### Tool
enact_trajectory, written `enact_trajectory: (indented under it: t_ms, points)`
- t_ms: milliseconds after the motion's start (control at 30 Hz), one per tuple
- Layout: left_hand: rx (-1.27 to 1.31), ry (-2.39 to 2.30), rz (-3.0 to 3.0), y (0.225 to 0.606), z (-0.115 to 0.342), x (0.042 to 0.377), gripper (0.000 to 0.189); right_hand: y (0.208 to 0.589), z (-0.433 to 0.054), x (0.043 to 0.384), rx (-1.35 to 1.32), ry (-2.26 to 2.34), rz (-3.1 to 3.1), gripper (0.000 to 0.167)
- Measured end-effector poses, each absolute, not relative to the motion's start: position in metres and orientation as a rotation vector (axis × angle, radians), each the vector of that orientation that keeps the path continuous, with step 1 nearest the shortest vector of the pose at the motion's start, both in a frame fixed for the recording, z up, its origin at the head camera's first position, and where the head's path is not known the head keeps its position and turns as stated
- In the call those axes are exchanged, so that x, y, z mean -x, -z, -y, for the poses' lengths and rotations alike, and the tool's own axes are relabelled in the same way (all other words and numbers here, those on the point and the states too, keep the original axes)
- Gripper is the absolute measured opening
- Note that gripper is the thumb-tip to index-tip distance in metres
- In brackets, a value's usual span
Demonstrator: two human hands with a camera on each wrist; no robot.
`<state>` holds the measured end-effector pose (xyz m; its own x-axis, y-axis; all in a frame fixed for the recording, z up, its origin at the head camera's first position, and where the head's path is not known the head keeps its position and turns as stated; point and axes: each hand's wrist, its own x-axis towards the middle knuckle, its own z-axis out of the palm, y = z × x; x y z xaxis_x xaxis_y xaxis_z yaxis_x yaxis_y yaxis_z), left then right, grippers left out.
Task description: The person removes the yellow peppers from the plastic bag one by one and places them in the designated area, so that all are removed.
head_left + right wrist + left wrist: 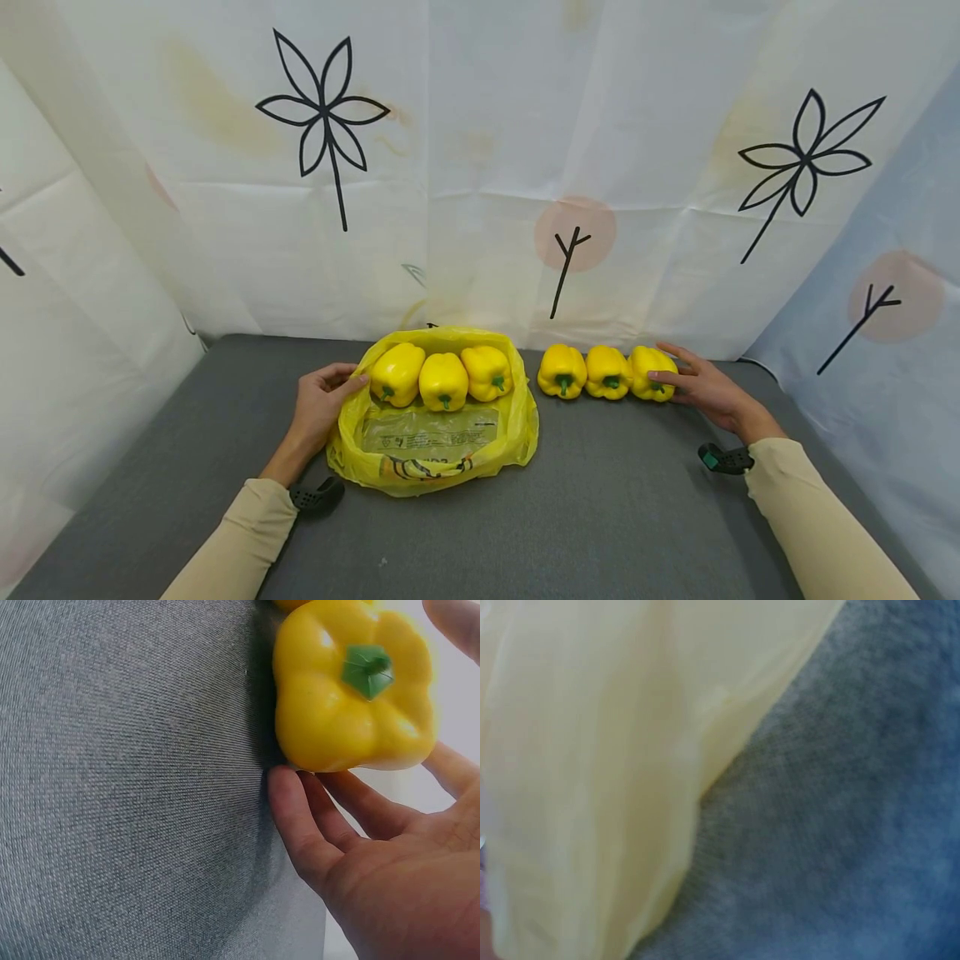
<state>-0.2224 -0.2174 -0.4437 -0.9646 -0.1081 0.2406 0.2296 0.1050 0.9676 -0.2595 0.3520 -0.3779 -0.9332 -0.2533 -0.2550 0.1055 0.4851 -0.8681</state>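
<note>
On the grey table a yellow plastic bag (442, 479) lies with its mouth spread wide. Inside, along its back, are three yellow bell peppers (443, 382) with green stems. My left hand (318, 408) pinches the bag's left rim between thumb and fingers; the left wrist view shows only blurred bag film (607, 780) and table. Right of the bag, three more yellow peppers stand in a row: a left one (562, 372), a middle one (608, 372) and a right one (649, 373). Around the right pepper (352, 690) my right hand (712, 392) spreads its loosely bent fingers, close against its side.
A white cloth backdrop (480, 167) with plant drawings hangs behind the table's back edge, and further cloth panels (67, 333) flank both sides. Dark wrist devices (726, 459) sit on both wrists. Grey table surface (585, 517) stretches in front of the peppers.
</note>
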Motion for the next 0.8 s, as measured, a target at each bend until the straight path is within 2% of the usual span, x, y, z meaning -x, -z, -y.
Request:
enact_trajectory:
  t_ms: [800]
  points:
    - [0.132, 1.96, 2.115, 0.443, 0.217, 0.222, 0.032, 0.358, -0.355, 0.238, 0.142, 1.447, -2.512, 0.088]
